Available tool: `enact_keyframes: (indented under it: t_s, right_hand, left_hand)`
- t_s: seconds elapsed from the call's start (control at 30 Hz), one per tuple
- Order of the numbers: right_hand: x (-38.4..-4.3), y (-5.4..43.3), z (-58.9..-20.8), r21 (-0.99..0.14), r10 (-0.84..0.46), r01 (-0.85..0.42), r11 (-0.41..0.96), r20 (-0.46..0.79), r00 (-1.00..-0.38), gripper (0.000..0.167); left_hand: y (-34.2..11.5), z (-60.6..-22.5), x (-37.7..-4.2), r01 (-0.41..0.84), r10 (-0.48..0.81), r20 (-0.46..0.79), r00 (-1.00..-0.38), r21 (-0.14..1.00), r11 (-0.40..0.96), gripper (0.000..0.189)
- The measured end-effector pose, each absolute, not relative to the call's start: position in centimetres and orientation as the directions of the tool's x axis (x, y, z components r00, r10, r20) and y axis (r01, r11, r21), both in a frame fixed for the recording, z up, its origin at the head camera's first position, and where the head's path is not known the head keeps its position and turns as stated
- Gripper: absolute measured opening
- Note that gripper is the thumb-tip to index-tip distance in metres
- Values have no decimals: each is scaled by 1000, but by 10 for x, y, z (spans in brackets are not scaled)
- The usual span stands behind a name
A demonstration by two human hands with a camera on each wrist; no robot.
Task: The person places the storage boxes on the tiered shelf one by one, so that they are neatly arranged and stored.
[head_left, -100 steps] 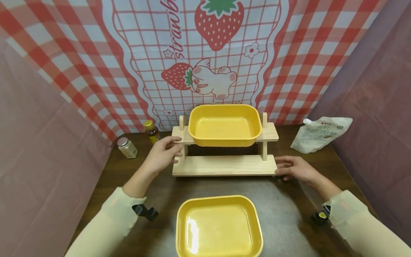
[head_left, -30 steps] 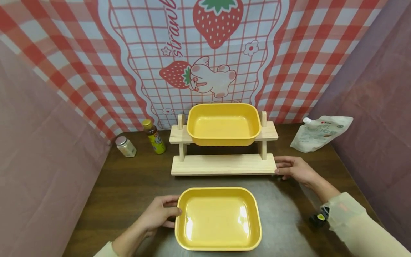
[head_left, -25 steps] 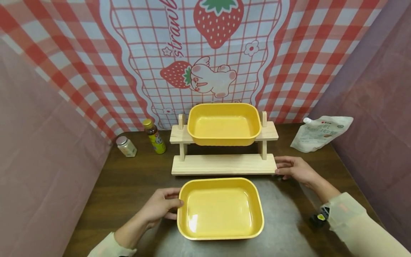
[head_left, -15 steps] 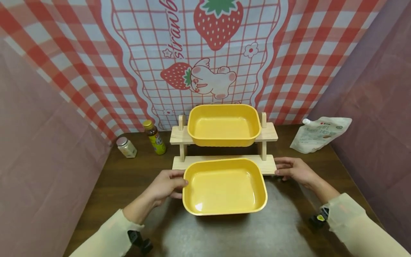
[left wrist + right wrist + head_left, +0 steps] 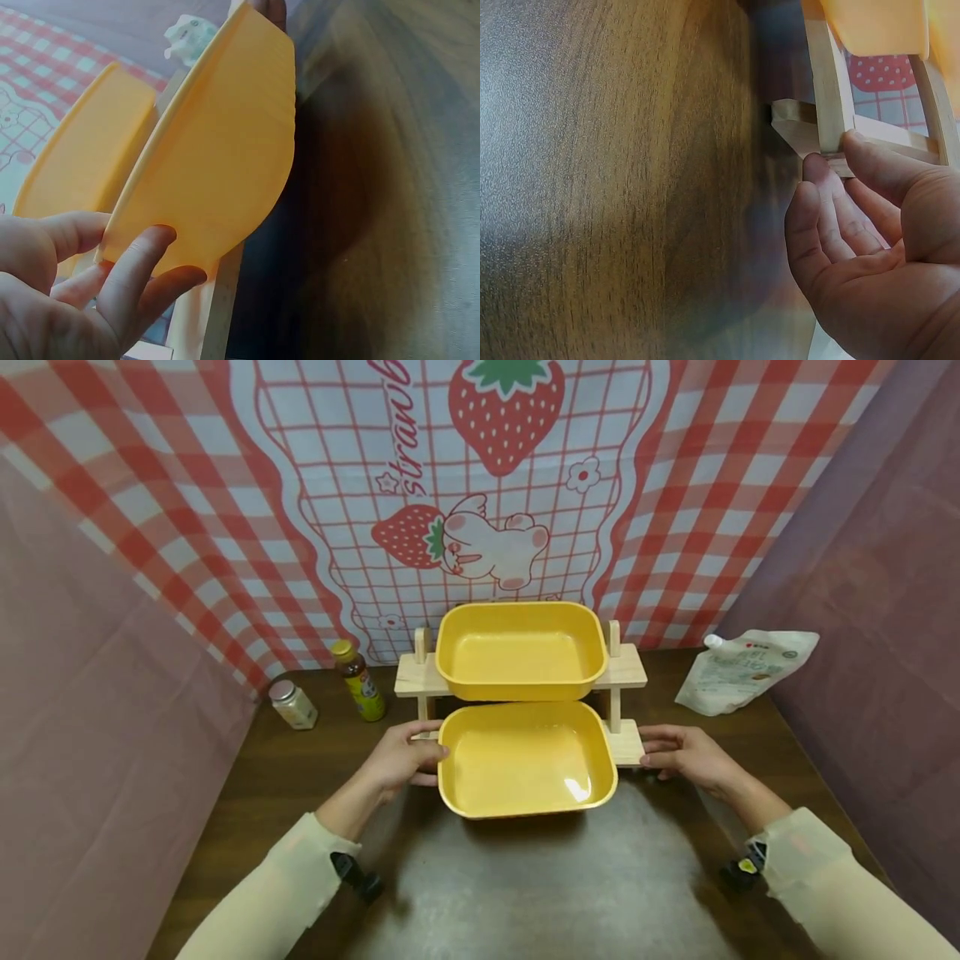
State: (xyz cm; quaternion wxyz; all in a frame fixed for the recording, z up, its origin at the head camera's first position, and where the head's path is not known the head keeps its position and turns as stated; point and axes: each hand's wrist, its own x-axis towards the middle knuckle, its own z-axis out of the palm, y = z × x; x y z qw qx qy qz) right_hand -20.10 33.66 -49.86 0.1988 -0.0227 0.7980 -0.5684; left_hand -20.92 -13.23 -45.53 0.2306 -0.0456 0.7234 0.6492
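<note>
A yellow rectangular tray [image 5: 527,760] is held at its left end by my left hand [image 5: 397,758]. In the left wrist view the thumb is at the rim and the fingers are against the outer wall of this tray [image 5: 217,142]. It hides most of the lower board of a two-tier wooden rack [image 5: 626,745], its front overhanging the table; whether it rests on the board I cannot tell. A matching yellow tray [image 5: 521,658] sits on the upper tier. My right hand [image 5: 693,756] pinches the lower board's right end between thumb and fingers, seen close on the rack [image 5: 829,82].
Left of the rack stand a sauce bottle [image 5: 360,681] with a yellow cap and a small seasoning jar [image 5: 293,705]. A white spouted pouch [image 5: 742,672] leans at the back right. A checked strawberry cloth [image 5: 300,510] hangs behind the dark wooden table [image 5: 517,893].
My left hand left the rack's left side, took hold of the front tray and moved it away from me, up to the lower board. The right hand stayed at the board's end.
</note>
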Motion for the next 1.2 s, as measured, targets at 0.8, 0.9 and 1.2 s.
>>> enact_keyframes:
  t_s: [0.8, 0.9, 1.2]
  right_hand:
    - [-205, 336, -498, -910, -260, 184, 371, -293, -920, 67]
    - [-205, 336, -499, -910, -260, 185, 371, -293, -920, 67]
    - [-204, 336, -497, -907, -265, 180, 381, -294, -918, 66]
  left_hand:
    - [-118, -458, -229, -386, 97, -385, -918, 923, 10, 44]
    - [-117, -457, -229, -387, 87, -387, -918, 922, 16, 43]
    - [-118, -459, -226, -372, 105, -371, -923, 928, 15, 44]
